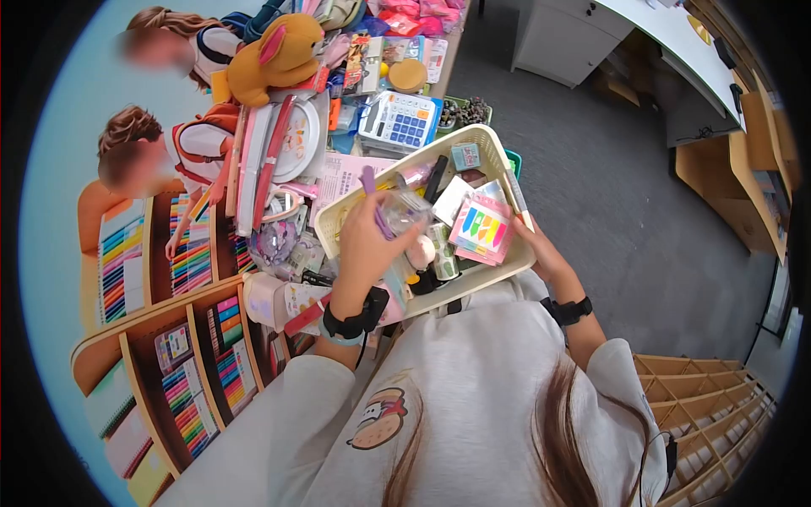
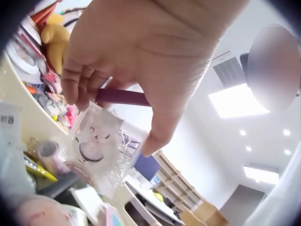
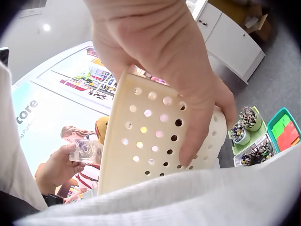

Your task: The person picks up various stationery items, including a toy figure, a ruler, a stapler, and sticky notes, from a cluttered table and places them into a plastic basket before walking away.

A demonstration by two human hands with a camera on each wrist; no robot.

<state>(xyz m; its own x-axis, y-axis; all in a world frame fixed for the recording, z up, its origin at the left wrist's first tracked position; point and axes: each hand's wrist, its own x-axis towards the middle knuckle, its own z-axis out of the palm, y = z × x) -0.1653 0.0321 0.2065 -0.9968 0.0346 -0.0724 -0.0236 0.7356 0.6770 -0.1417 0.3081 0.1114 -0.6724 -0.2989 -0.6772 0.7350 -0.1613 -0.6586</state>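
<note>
My left hand (image 1: 361, 241) pinches a small clear plastic box (image 2: 101, 146) between thumb and fingers, above the cream basket (image 3: 141, 160). Through its walls show wire clips and a printed cartoon face. A purple strip (image 2: 123, 97) also runs under the fingers of that hand. My right hand (image 3: 188, 84) grips the basket's right rim, fingers down the outside of the holed wall and the thumb side hidden. Inside the basket lie a pack of coloured index flags (image 1: 481, 226), a black marker-like stick (image 1: 436, 177), a white pad (image 1: 453, 199) and a small blue box (image 1: 465, 156).
Beyond the basket a crowded table holds a calculator (image 1: 399, 118), a plush toy (image 1: 274, 61) and many packaged goods. A shelf picture with pencils (image 1: 190, 372) lies to the left. Trays of dark pens (image 3: 249, 125) and a teal bin (image 3: 287, 134) stand right of the basket.
</note>
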